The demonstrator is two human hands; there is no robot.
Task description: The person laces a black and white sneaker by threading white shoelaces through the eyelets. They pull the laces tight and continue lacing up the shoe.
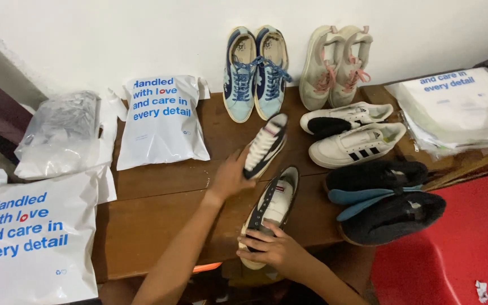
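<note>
My left hand [230,177] grips the heel of a dark canvas sneaker [266,144] with white laces, holding it tilted just above the wooden table [159,214]. My right hand [275,248] lies on the heel of its mate [275,203], which rests upright on the table near the front edge, its white insole showing.
Against the wall lean a blue pair [255,70] and a beige-pink pair [337,65]. White sneakers [354,135] and dark slip-ons [385,200] lie to the right. White printed mailer bags [162,121] sit left; another bag [32,237], a clear plastic bundle [60,133], a bag stack [458,104], a red surface [464,248].
</note>
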